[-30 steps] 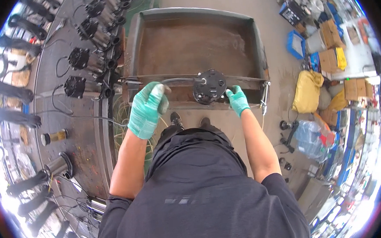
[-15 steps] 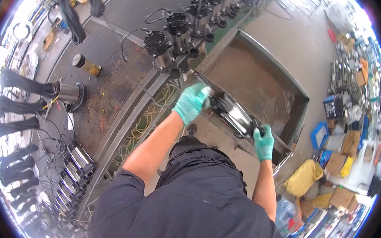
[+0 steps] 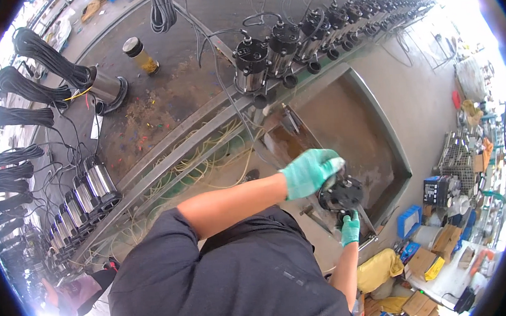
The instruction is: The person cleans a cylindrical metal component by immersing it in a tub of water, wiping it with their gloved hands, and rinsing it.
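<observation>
A submersible pump [image 3: 345, 195], with its black lidded end facing up, is between my hands at the near edge of a metal tank [image 3: 400, 149] of brownish water. My left hand [image 3: 313, 173], in a green glove, is closed at the pump's far side, apparently around its handle. At the near side, my right hand [image 3: 350, 228], also gloved in green, has its fingers curled around a part low on the pump. The pump's steel body is mostly hidden beneath its black end.
Left of the tank runs a metal workbench [image 3: 162, 94]. A row of upright pumps [image 3: 251, 65] lines its edge, with more pumps [image 3: 97, 176] and coiled black cables [image 3: 49, 54] farther left. A jar [image 3: 141, 56] stands there too. Boxes [image 3: 420, 262] crowd the right; another person [image 3: 79, 293] appears lower left.
The pump has gone from lying lengthwise, steel side showing, to black end up. My left hand has moved right with it, nearer my right hand. The whole view has shifted.
</observation>
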### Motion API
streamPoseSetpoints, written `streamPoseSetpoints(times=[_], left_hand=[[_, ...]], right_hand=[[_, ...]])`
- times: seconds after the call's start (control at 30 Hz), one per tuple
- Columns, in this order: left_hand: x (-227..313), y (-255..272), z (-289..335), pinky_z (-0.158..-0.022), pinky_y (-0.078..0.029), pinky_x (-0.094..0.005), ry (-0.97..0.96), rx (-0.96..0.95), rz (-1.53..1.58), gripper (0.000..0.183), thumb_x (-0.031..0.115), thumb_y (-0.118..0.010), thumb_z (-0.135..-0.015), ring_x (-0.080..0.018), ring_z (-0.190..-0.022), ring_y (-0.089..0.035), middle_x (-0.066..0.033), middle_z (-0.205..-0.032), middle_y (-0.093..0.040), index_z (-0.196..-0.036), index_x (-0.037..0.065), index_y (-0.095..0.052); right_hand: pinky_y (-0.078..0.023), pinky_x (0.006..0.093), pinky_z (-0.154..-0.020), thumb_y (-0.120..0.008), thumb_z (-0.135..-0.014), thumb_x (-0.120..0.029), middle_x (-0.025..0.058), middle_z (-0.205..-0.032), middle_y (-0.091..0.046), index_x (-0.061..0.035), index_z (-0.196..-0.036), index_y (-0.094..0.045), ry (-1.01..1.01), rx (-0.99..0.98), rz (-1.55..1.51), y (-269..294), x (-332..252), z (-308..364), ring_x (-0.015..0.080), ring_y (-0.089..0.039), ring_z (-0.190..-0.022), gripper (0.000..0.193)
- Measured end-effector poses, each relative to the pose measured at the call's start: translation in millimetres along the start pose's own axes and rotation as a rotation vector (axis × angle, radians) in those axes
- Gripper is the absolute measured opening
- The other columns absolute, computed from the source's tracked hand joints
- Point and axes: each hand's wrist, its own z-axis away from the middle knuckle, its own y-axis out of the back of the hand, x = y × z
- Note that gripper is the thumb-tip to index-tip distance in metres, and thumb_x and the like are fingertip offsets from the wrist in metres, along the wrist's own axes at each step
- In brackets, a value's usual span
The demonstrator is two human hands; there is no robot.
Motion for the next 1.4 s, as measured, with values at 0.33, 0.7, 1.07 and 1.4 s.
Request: streamPoseSetpoints(times=[0.33, 0.7, 1.07, 1.4], left_hand=[[74.5, 160.1, 113.4, -0.059, -0.043, -0.0244, -0.132, 0.665, -0.295, 0.037, 0.038, -0.058, -0.103, -0.0064, -0.06, -0.051, 0.0019, -0.067, -0.06, -0.097, 0.003, -0.067], [46.8, 379.9, 86.8, -0.087, -0.051, -0.0452, -0.105, 1.253, -1.061, 0.028, 0.024, -0.059, -0.1, -0.0443, -0.101, -0.065, -0.0252, -0.108, -0.069, -0.113, 0.001, -0.068], [56.3, 285.7, 0.6, -0.095, -0.052, -0.0383, -0.018, 0.729, -0.971, 0.04, 0.035, -0.068, -0.096, -0.0347, -0.114, -0.066, -0.0206, -0.127, -0.066, -0.119, 0.002, -0.069], [36.6, 249.1, -106.5, -0.074, -0.048, -0.0328, -0.4, 0.748, -0.369, 0.053, 0.048, -0.048, -0.106, -0.0138, -0.075, -0.056, -0.0027, -0.076, -0.063, -0.089, 0.0, -0.066]], right_hand=[[-0.048, 0.0236, -0.058, -0.049, -0.09, -0.001, 0.0043, -0.093, -0.068, -0.0055, -0.13, -0.062, 0.136, -0.737, 0.39, -224.1, -210.7, 67.3, 0.009, -0.059, -0.07, 0.043], [-0.049, 0.029, -0.041, -0.06, -0.099, -0.02, 0.005, -0.079, -0.063, -0.0021, -0.112, -0.062, 0.056, -0.919, 0.297, -488.1, -265.7, 69.9, 0.0144, -0.059, -0.05, 0.023], [-0.054, 0.0329, -0.057, -0.061, -0.1, -0.032, 0.011, -0.088, -0.068, 0.0041, -0.12, -0.059, 0.228, -1.029, 0.618, -425.4, -252.4, 52.0, 0.0164, -0.064, -0.061, 0.042], [-0.055, 0.031, -0.063, -0.056, -0.104, -0.022, 0.0087, -0.095, -0.07, -0.0008, -0.126, -0.061, -0.211, -0.669, 0.117, -202.2, -155.5, 38.7, 0.0154, -0.065, -0.068, 0.031]])
